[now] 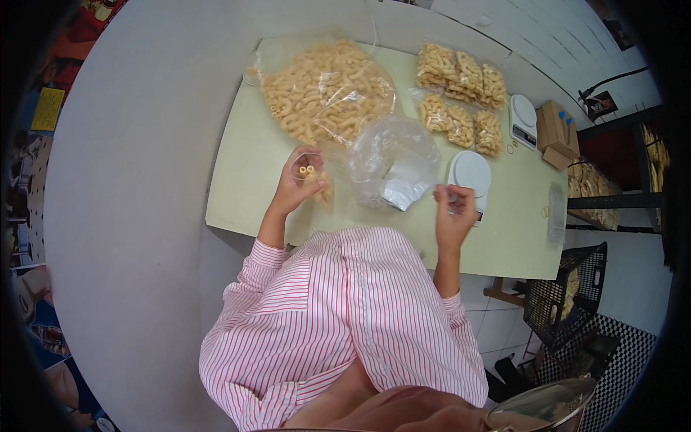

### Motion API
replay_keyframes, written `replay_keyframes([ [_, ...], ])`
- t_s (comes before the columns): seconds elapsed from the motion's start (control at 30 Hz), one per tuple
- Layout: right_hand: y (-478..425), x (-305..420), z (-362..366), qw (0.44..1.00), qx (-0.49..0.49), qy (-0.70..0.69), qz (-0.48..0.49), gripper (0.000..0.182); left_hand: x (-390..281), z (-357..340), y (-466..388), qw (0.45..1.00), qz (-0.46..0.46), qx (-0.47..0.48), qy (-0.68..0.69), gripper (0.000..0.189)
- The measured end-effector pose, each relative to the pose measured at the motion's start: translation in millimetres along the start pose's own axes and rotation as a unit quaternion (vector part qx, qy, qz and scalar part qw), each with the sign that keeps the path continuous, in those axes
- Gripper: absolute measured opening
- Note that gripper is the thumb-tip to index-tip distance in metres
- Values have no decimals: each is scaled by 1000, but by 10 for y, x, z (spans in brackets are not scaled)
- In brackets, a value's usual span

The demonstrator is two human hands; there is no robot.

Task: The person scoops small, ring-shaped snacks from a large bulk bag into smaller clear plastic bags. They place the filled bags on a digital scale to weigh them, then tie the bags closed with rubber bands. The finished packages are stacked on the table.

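My left hand (294,181) is wrapped around a small clear plastic container (303,162), a cup or bag, with a few tube-shaped snack pieces (307,170) in it. Curled fingers of my right hand (456,208) are over the near left part of a white kitchen scale (472,173); whether something thin is pinched there is unclear. Between my hands lies a crumpled clear plastic bag (397,146) with a whitish packet (405,183) in or under it. Beyond my left hand rests a large clear bag full of curved snack tubes (329,86).
Several filled snack bags (461,124) lie at the back right of the pale green table (243,178). Near them are a second scale (523,116), a cardboard box (556,129), rubber bands (545,211) and flat plastic bags (556,216). A black crate (567,297) stands right of the table.
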State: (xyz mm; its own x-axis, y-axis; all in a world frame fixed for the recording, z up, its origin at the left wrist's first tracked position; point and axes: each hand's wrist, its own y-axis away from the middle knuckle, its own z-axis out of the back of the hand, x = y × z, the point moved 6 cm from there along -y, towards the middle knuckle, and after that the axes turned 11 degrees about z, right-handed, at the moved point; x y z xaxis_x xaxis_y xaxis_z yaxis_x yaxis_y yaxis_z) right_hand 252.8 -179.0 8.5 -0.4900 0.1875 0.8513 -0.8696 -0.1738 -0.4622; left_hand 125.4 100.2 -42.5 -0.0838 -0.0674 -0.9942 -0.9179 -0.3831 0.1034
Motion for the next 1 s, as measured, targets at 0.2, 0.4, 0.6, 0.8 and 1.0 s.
replay_keyframes([
  [0.2, 111, -249, -605, 925, 153, 225, 266, 8, 157, 70, -22, 1000, 29, 9, 4, 55],
  [0.4, -76, -494, -979, 924, 197, 197, 262, 6, 409, 194, -40, 993, 110, 15, -37, 70],
  [0.6, -142, -474, -1207, 923, 311, 118, 195, 5, 700, 338, -122, 985, 145, -21, 89, 72],
  [0.8, -113, -332, -1004, 923, 329, 45, 194, 4, 700, 296, -194, 987, 137, 24, 84, 63],
  [1.0, -86, -323, -540, 958, 172, 107, 201, 6, 793, 269, -208, 986, 145, 52, 68, 60],
])
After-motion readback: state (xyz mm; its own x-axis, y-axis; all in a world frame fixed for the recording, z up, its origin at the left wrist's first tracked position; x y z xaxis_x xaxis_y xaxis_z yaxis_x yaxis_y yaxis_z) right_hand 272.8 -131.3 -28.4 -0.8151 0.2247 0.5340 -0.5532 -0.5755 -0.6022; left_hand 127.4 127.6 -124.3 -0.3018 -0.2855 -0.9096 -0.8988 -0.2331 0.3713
